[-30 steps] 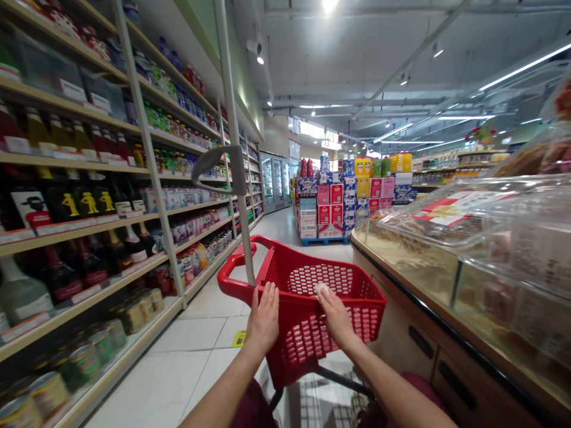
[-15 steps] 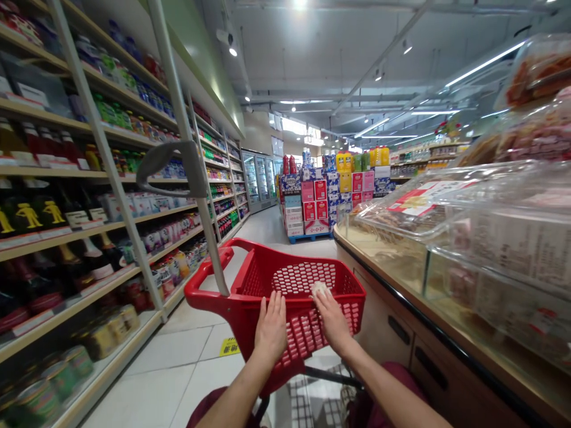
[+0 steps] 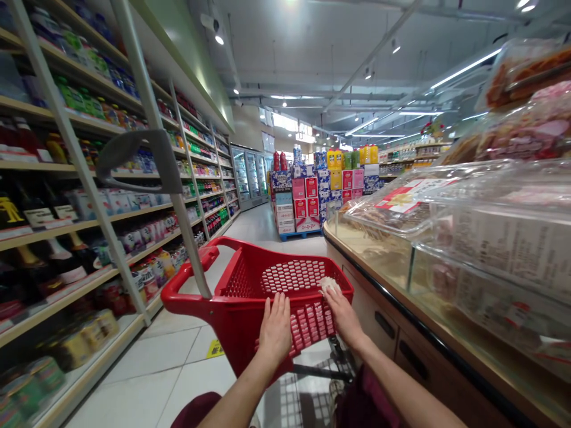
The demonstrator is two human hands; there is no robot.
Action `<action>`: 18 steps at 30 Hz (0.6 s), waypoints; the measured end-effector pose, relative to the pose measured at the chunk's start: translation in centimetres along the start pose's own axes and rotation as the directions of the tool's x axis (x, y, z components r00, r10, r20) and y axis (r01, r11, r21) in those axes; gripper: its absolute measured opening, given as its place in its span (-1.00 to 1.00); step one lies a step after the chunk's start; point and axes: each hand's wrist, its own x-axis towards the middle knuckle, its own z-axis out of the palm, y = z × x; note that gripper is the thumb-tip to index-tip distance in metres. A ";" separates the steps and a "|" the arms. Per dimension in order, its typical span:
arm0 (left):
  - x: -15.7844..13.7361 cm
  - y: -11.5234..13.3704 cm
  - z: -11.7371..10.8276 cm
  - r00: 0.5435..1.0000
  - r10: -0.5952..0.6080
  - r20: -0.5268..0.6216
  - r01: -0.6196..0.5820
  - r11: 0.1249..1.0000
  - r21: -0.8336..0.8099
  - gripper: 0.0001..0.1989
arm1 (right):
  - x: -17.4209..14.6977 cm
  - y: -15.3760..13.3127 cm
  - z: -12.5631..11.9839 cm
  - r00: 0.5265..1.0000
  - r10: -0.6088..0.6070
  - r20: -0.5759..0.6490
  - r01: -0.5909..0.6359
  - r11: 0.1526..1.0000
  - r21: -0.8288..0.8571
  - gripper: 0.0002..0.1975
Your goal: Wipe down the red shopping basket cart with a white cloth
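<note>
A red plastic shopping cart (image 3: 232, 321) stands side-on before me, with a perforated basket and a handle bar at its left end. My left hand (image 3: 275, 330) lies on the near side of the basket just under the rim, fingers stretched and close together. My right hand (image 3: 343, 312) is at the rim near the right end, its fingers pressing a crumpled white cloth (image 3: 329, 285) against the edge. Most of the cloth's underside is hidden. Inside the basket I see only its mesh walls.
Shelves of bottles and cans (image 3: 66, 220) line the left. In front of them rises a metal pole with a grey handle (image 3: 163, 160). A display counter (image 3: 375, 261) with clear food packs borders the right. Stacked drink cartons (image 3: 307, 202) stand ahead on a blue pallet.
My right hand has slid right along the rim with the cloth, towards the basket's right end. The left hand stays on the basket's side. The view has turned slightly right.
</note>
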 end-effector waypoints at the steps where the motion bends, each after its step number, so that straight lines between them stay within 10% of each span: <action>1: 0.0 0.1 0.0 1.000 0.009 0.002 -0.009 1.000 -0.007 -0.39 | 0.0 0.2 -0.1 1.000 0.012 -0.017 -0.012 1.000 0.004 -0.43; 5: -0.1 -0.1 0.0 0.999 0.036 0.005 -0.036 0.999 -0.038 -0.37 | 0.4 -0.6 0.0 0.991 0.114 -0.073 -0.115 0.993 -0.015 -0.39; 10: -0.8 -1.0 -0.2 0.999 0.041 0.003 -0.041 0.999 -0.019 -0.38 | 0.9 -4.3 0.9 0.990 -0.133 0.036 0.128 0.985 0.112 -0.36; 15: -1.5 -2.1 -0.3 1.000 0.020 -0.018 -0.021 0.999 -0.032 -0.37 | 1.5 -5.3 0.9 0.990 0.137 0.017 -0.138 0.987 0.087 -0.38; 18: -1.8 -2.7 -0.2 0.999 0.006 -0.034 -0.007 1.000 -0.019 -0.38 | 1.4 -8.1 1.9 0.999 0.002 0.032 -0.008 0.987 0.161 -0.42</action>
